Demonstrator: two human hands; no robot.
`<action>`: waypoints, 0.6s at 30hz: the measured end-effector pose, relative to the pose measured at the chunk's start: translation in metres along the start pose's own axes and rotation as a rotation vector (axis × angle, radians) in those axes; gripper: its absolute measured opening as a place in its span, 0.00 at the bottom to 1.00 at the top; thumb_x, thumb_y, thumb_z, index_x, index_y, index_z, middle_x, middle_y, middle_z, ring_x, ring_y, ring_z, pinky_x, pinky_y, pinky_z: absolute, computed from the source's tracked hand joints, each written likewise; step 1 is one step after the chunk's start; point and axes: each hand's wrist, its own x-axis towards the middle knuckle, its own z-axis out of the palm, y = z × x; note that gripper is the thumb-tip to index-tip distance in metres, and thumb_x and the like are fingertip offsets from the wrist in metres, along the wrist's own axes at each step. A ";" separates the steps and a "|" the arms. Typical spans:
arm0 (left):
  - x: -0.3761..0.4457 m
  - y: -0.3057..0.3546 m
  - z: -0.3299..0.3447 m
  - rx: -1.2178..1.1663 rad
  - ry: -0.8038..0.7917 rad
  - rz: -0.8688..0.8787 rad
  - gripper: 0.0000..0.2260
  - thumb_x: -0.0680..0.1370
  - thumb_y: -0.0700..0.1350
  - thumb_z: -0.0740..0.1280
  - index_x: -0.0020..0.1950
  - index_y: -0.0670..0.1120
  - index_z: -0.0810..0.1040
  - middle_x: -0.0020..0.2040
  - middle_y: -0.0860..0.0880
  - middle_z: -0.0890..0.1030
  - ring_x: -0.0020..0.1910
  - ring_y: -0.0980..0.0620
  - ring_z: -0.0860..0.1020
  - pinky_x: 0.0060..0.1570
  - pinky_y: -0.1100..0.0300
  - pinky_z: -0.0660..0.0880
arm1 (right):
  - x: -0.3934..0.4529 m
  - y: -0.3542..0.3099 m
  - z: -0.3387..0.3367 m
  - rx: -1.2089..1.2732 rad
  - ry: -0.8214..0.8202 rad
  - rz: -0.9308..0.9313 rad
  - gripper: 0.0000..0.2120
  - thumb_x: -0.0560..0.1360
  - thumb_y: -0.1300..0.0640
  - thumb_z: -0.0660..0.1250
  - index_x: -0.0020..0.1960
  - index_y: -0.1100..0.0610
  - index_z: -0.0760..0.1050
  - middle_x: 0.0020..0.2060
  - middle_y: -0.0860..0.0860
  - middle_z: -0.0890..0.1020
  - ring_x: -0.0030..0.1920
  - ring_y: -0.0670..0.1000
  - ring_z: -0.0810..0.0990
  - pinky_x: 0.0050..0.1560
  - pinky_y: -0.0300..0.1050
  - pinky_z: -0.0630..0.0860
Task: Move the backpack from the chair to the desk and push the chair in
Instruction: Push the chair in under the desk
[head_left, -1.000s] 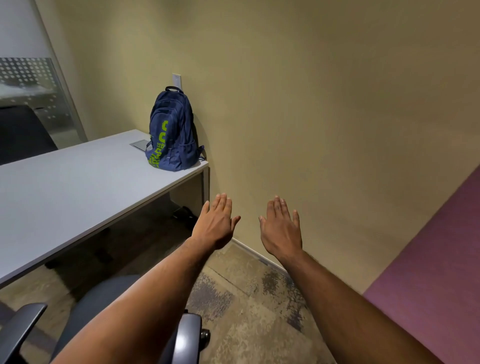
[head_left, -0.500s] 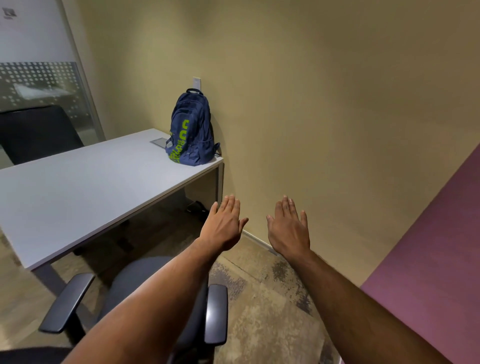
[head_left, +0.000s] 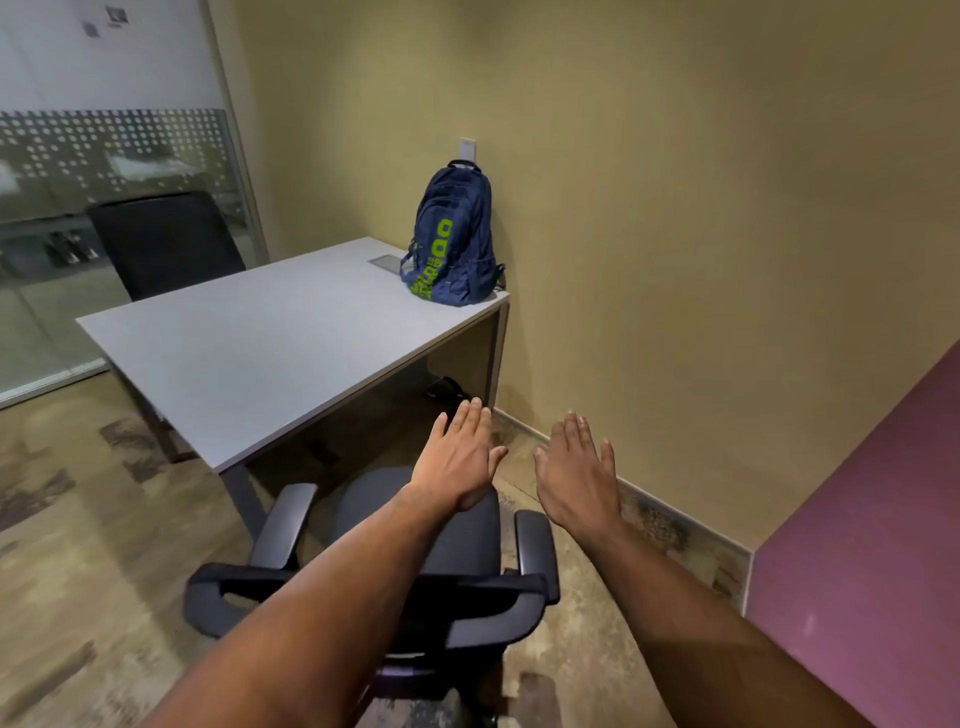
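A navy backpack (head_left: 453, 244) with lime-green lettering stands upright on the far right corner of the grey desk (head_left: 260, 353), against the beige wall. Below me a dark grey office chair (head_left: 467, 540) with two armrests faces the desk; its seat lies partly under the desk's near edge. My left hand (head_left: 457, 462) hovers flat and empty above the seat, fingers spread. My right hand (head_left: 576, 467) is held out the same way, above the floor just right of the chair. Neither hand touches anything.
A second black chair (head_left: 161, 241) stands behind the desk by a frosted glass partition (head_left: 104, 171). The beige wall (head_left: 675, 234) runs close along the right, a purple panel (head_left: 872, 545) is at the lower right, and a dark object (head_left: 447, 387) lies under the desk.
The view has pulled back and swung left: the whole desk and the chair's backrest and both armrests have come into view. My hands stay outstretched and empty.
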 end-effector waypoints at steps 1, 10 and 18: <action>-0.012 -0.011 0.000 0.003 -0.003 -0.003 0.31 0.87 0.58 0.45 0.84 0.41 0.48 0.84 0.42 0.48 0.83 0.46 0.46 0.81 0.46 0.46 | -0.011 -0.015 0.004 -0.002 -0.006 -0.006 0.30 0.85 0.45 0.46 0.83 0.59 0.50 0.83 0.55 0.51 0.83 0.54 0.48 0.80 0.61 0.49; -0.116 -0.087 0.013 -0.011 -0.036 -0.044 0.31 0.86 0.59 0.44 0.84 0.42 0.48 0.85 0.43 0.47 0.83 0.47 0.45 0.80 0.46 0.45 | -0.093 -0.116 0.036 0.011 -0.123 -0.035 0.32 0.85 0.42 0.44 0.84 0.57 0.47 0.84 0.53 0.46 0.83 0.52 0.43 0.81 0.59 0.43; -0.192 -0.100 0.040 -0.008 -0.020 -0.072 0.32 0.86 0.61 0.42 0.84 0.44 0.46 0.84 0.44 0.43 0.83 0.48 0.40 0.80 0.45 0.40 | -0.137 -0.133 0.055 -0.006 -0.177 -0.032 0.32 0.85 0.40 0.43 0.84 0.56 0.48 0.84 0.52 0.47 0.83 0.51 0.44 0.81 0.58 0.43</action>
